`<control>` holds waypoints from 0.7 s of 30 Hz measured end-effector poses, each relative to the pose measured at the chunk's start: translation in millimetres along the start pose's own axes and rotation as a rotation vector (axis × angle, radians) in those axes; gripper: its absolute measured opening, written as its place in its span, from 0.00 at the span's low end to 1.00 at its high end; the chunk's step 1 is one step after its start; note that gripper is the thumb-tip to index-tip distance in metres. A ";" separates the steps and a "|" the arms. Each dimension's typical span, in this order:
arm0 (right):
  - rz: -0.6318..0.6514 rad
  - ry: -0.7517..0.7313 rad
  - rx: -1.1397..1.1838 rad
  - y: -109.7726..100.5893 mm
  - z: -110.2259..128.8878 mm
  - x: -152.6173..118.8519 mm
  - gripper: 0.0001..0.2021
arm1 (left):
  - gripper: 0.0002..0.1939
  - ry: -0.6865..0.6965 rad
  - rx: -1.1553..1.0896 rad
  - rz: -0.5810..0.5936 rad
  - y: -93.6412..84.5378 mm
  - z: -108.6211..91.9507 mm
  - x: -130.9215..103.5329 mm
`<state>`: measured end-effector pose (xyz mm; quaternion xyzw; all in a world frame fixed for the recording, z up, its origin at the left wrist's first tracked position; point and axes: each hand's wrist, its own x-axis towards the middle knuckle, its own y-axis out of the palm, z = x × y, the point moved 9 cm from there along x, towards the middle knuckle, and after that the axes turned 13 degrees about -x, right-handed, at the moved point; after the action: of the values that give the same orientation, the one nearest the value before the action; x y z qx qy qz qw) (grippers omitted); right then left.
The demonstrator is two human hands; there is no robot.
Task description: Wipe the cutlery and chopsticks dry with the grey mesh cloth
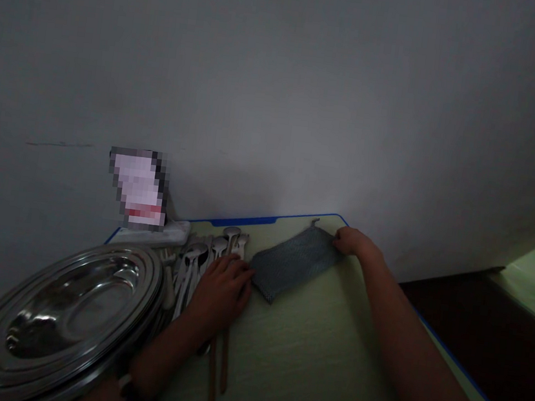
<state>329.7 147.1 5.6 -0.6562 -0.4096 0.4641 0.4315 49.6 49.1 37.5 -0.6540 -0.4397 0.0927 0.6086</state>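
Note:
A flat grey fabric piece, like a pouch with a short cord at its far edge, lies aslant on the pale table. My right hand pinches its far right corner. My left hand rests over the cutlery with its fingers loosely extended, the fingertips at the near left edge of the grey fabric. Under and beside that hand are several metal spoons, a fork and a pair of brown chopsticks, partly hidden by the hand.
A stack of round metal dishes fills the left of the table. Behind it, a phone with a blurred screen leans upright on a white block. A grey wall borders the table's blue-rimmed far edge. Dark floor shows at right.

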 end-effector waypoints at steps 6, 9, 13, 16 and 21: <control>-0.013 -0.029 0.036 -0.2 6.5 -1.2 0.23 | 0.17 0.099 -0.043 0.010 -9.9 -22.6 3.3; -0.012 -0.053 0.051 -1.0 10.2 -3.9 0.24 | 0.16 0.130 -0.117 0.114 -2.0 -37.9 3.8; -0.012 -0.088 0.078 -1.8 15.6 -5.8 0.22 | 0.13 0.132 -0.115 0.219 14.6 -45.3 1.4; -0.025 -0.101 0.090 -2.5 17.2 -5.8 0.21 | 0.09 0.131 -0.073 0.227 19.4 -44.9 0.7; -0.035 -0.081 0.084 -4.0 11.4 -6.9 0.18 | 0.10 0.117 -0.050 0.219 13.1 -48.1 0.7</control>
<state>316.5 143.9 8.9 -0.6109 -0.4181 0.4996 0.4498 87.6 16.9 37.9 -0.7174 -0.3314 0.1095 0.6030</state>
